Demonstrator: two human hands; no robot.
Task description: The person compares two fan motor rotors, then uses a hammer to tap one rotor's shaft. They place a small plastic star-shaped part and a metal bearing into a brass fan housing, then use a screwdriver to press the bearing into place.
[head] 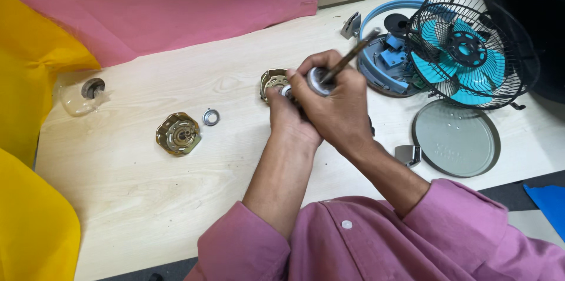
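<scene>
Pink sleeves (376,240) frame both hands at bench (147,198) centre. Left hand (288,117) fingers clamp the brass motor housing (272,82), steadying it; right hand (338,101) fingers close around the screwdriver (347,60), angled toward it. Matching housing half (178,134) and washer (211,117) lie apart, leftward.

A pale wooden worktop (147,198) carries a brass-coloured motor cover (178,134) at about nine o'clock, with a small silver ring (211,117) just beside it and a clear plastic bag (79,94) farther out near the yellow sheet (29,57). At two o'clock a black wire fan cage (471,48) with blue blades leans over a blue fan base (385,66). A round grey plate (456,138) lies at three o'clock, and a pink sheet (176,4) covers the far edge at eleven.
</scene>
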